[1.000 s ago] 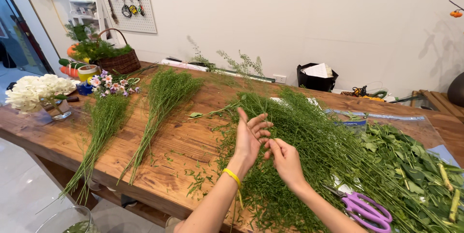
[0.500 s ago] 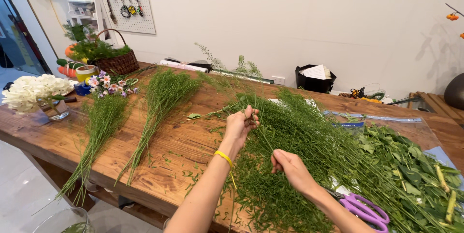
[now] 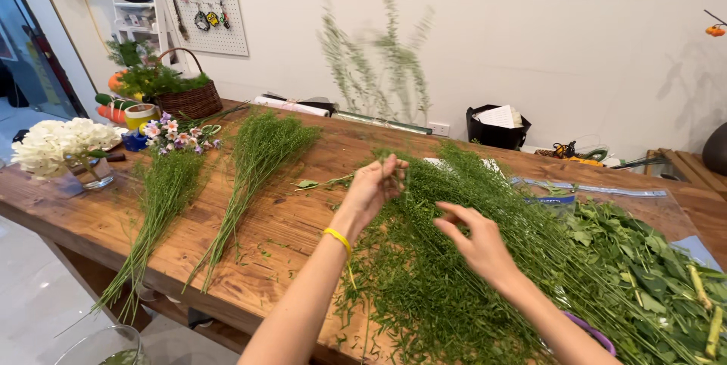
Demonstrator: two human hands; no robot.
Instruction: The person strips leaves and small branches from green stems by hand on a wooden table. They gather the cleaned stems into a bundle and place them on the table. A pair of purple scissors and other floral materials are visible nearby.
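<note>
The left hand (image 3: 372, 187) pinches a tall sprig (image 3: 379, 70) upright above the green heap (image 3: 454, 259) on the table (image 3: 288, 221). The right hand (image 3: 478, 240) hovers beside, fingers loosely spread.

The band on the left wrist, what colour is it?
Yellow; the thin wrist band shows clearly in the head view.

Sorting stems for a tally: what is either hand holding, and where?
The left hand pinches thin green stems near their lower ends; the right hand holds nothing.

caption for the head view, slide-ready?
Left hand lifts a wispy green stem from the greenery pile; right hand hovers open.
</note>
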